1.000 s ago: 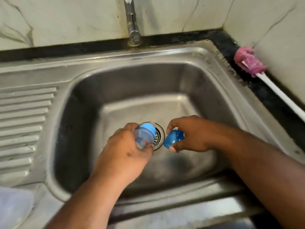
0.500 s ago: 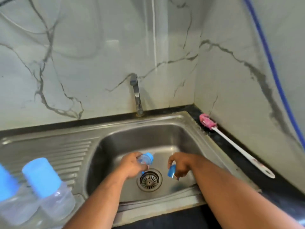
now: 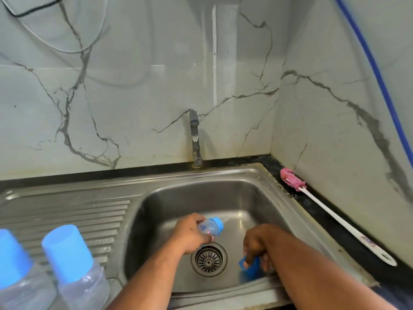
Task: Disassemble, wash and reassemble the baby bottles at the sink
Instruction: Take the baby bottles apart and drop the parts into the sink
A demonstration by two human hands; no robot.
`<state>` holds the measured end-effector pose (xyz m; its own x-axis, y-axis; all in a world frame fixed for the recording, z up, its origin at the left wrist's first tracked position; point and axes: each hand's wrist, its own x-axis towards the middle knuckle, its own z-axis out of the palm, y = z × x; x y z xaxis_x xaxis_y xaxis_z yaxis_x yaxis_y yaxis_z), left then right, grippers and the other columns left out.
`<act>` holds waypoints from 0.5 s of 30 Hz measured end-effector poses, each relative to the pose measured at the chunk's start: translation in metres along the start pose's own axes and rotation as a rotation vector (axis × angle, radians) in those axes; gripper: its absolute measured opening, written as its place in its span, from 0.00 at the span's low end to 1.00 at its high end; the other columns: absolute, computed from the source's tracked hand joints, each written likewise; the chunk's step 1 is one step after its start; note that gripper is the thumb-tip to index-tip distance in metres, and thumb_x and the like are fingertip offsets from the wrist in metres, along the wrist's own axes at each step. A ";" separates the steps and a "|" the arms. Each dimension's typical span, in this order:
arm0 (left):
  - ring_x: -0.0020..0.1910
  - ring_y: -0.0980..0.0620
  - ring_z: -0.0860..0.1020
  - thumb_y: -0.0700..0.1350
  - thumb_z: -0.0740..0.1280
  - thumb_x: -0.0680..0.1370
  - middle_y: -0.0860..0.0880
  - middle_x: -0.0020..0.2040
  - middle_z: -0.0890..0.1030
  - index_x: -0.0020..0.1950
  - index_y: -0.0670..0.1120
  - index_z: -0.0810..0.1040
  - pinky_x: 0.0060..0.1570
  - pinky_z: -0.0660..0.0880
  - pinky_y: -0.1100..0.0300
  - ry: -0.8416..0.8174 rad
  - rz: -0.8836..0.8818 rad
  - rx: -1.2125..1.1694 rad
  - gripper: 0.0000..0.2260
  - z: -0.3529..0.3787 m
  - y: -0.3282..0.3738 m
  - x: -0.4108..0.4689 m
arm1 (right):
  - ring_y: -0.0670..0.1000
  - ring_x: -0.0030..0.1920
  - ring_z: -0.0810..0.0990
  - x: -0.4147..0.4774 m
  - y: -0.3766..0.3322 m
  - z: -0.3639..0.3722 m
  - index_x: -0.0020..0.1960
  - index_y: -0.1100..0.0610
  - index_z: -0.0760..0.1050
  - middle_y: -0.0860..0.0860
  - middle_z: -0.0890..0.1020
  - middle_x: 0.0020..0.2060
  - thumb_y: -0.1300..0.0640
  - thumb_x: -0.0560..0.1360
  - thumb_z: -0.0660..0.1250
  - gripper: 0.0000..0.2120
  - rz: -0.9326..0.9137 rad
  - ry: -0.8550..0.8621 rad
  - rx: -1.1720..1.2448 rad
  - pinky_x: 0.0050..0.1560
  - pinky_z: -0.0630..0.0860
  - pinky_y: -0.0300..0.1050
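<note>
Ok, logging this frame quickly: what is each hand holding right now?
Left hand: grips the baby bottle.
Right hand: holds the blue cap low in the sink.

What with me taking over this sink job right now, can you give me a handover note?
Left hand grips a bottle, blue collar on, over the sink basin.
Right hand holds a blue cap low in the basin, right of the drain.
Two capped bottles stand left of the basin; brush lies on the right counter. Tap shows no water.
Done: one cap off.
Left: unscrew that collar, strip the other two, wash, reassemble.
</note>
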<state>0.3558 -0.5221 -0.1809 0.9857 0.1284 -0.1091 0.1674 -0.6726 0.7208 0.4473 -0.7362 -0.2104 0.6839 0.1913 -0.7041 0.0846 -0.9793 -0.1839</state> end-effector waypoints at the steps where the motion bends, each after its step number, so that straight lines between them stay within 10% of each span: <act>1: 0.52 0.55 0.79 0.47 0.80 0.70 0.53 0.57 0.80 0.66 0.51 0.76 0.49 0.71 0.65 0.000 0.002 -0.007 0.26 0.000 0.000 0.000 | 0.52 0.33 0.79 -0.002 0.000 -0.001 0.66 0.62 0.78 0.54 0.80 0.37 0.52 0.71 0.80 0.28 0.006 0.021 -0.003 0.39 0.78 0.48; 5: 0.52 0.55 0.79 0.44 0.81 0.68 0.54 0.56 0.80 0.62 0.51 0.76 0.51 0.77 0.62 0.048 0.027 -0.099 0.25 -0.002 0.001 0.000 | 0.51 0.35 0.80 -0.016 -0.004 -0.008 0.67 0.59 0.76 0.56 0.81 0.52 0.50 0.78 0.73 0.22 -0.096 0.250 0.095 0.33 0.76 0.44; 10: 0.52 0.61 0.78 0.43 0.82 0.67 0.56 0.57 0.78 0.61 0.57 0.76 0.46 0.74 0.70 0.130 0.170 -0.207 0.27 -0.008 0.012 -0.005 | 0.56 0.44 0.86 -0.057 -0.032 -0.017 0.59 0.52 0.76 0.58 0.84 0.51 0.34 0.80 0.61 0.23 -0.353 0.391 1.139 0.43 0.85 0.52; 15: 0.53 0.61 0.78 0.39 0.81 0.67 0.55 0.58 0.76 0.60 0.57 0.77 0.49 0.75 0.72 0.202 0.340 -0.226 0.27 -0.008 0.024 -0.008 | 0.51 0.33 0.82 -0.076 -0.051 -0.011 0.57 0.58 0.80 0.57 0.86 0.39 0.32 0.73 0.69 0.30 -0.414 0.416 1.265 0.36 0.80 0.45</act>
<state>0.3522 -0.5338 -0.1573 0.9567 0.0824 0.2793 -0.1957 -0.5281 0.8263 0.3988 -0.7016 -0.1404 0.9521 0.1968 -0.2342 -0.2202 -0.0906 -0.9712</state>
